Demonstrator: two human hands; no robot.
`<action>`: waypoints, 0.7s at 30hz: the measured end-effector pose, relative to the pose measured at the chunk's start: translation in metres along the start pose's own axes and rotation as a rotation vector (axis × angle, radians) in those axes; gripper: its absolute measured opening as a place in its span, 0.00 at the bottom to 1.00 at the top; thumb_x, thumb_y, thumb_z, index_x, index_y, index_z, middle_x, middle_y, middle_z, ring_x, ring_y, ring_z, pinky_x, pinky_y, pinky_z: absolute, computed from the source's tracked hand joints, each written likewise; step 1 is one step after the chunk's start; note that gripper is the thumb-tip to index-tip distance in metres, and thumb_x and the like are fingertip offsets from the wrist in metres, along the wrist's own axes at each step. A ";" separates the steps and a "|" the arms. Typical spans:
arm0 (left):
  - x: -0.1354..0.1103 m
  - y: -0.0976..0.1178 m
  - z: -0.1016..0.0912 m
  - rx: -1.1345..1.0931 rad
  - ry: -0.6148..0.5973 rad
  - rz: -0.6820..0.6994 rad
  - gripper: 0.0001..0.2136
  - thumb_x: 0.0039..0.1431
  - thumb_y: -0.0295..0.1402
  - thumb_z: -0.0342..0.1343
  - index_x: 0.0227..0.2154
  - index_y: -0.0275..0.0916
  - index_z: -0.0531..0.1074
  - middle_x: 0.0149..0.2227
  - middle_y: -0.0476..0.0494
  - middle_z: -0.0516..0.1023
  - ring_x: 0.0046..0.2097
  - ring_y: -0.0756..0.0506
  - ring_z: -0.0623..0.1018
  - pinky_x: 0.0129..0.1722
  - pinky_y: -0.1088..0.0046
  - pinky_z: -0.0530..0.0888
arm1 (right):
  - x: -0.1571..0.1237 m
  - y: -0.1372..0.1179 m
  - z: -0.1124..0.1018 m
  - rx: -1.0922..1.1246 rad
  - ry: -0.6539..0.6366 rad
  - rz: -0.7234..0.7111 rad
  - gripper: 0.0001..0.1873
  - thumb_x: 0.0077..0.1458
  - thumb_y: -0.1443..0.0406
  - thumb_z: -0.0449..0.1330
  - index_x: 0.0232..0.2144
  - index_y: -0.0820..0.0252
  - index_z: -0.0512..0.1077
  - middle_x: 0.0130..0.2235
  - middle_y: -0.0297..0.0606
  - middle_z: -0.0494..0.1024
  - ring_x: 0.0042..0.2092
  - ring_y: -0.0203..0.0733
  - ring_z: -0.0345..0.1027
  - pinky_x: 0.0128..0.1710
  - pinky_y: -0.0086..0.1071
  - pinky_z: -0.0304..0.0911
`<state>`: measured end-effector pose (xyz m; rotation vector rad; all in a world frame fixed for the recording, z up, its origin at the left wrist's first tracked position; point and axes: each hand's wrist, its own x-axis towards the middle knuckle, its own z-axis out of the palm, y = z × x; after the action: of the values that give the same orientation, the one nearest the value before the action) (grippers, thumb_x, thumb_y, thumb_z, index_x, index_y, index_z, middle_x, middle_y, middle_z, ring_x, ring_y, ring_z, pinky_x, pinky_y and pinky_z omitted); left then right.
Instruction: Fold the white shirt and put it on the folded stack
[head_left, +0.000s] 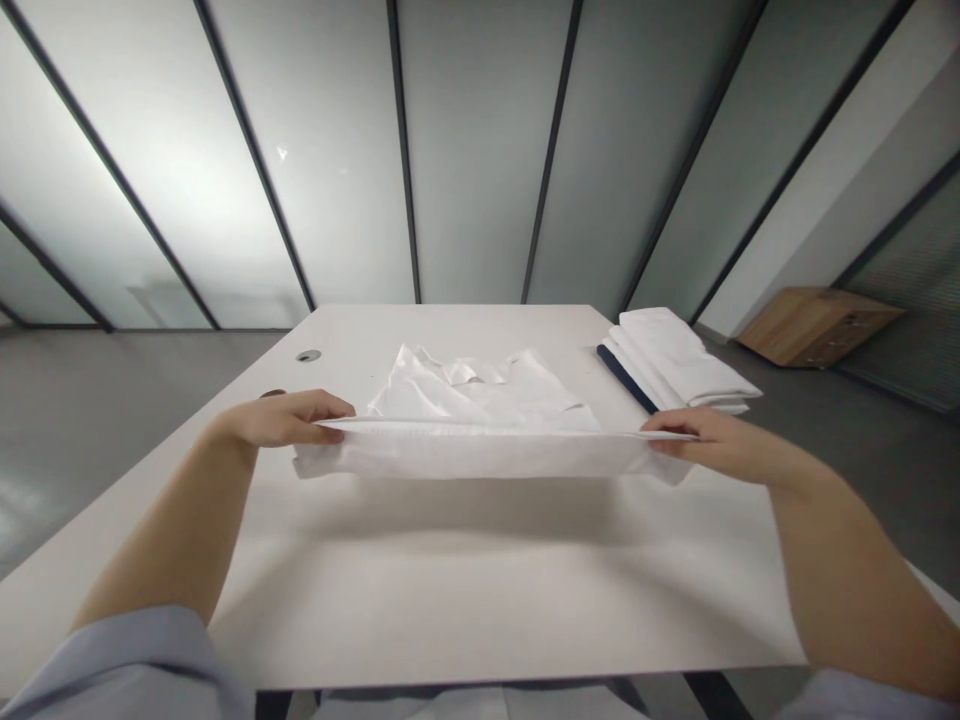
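Observation:
A white collared shirt [480, 400] lies on the white table [450, 580], collar toward the far side. My left hand [289, 418] pinches the shirt's near left edge, fingers closed on the cloth. My right hand [701, 440] pinches the near right edge the same way. Between the two hands the hem is lifted off the table and stretched taut, with a fold hanging just below it. The far part of the shirt rests flat on the tabletop.
A stack of folded white garments with a dark blue edge [671, 370] sits at the table's far right. A round cable port [308, 355] is at the far left. Beyond stand frosted glass walls and a low wooden cabinet [817, 325] on the grey floor.

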<state>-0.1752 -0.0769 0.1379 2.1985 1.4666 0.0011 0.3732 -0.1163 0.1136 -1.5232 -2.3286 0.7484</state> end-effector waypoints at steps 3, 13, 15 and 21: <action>0.007 0.003 -0.025 -0.065 0.011 0.062 0.21 0.50 0.52 0.49 0.33 0.38 0.74 0.34 0.48 0.76 0.39 0.45 0.74 0.37 0.75 0.72 | 0.015 -0.006 -0.036 -0.021 0.067 0.017 0.22 0.55 0.45 0.55 0.35 0.54 0.76 0.37 0.45 0.77 0.36 0.49 0.71 0.36 0.36 0.67; 0.170 -0.002 -0.006 0.332 0.557 -0.411 0.24 0.55 0.33 0.48 0.56 0.38 0.65 0.56 0.35 0.68 0.56 0.37 0.68 0.54 0.60 0.67 | 0.205 0.008 0.002 -0.567 0.490 0.301 0.18 0.60 0.66 0.53 0.51 0.66 0.70 0.51 0.50 0.71 0.50 0.52 0.65 0.50 0.40 0.60; 0.182 0.012 0.023 0.373 0.661 -0.368 0.24 0.58 0.34 0.46 0.58 0.38 0.62 0.58 0.34 0.66 0.58 0.36 0.65 0.54 0.58 0.66 | 0.218 0.007 0.033 -0.633 0.497 0.238 0.21 0.61 0.63 0.54 0.55 0.64 0.67 0.54 0.50 0.68 0.54 0.54 0.62 0.53 0.43 0.57; 0.197 0.034 0.099 0.358 0.409 -0.256 0.29 0.61 0.51 0.40 0.58 0.40 0.62 0.62 0.34 0.62 0.62 0.33 0.60 0.57 0.48 0.59 | 0.216 0.001 0.111 -0.530 0.169 0.169 0.27 0.65 0.51 0.47 0.60 0.57 0.62 0.61 0.47 0.60 0.60 0.56 0.53 0.58 0.50 0.49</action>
<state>-0.0362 0.0447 0.0127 2.3645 2.1098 0.1165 0.2311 0.0490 0.0073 -1.9219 -2.4023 0.0141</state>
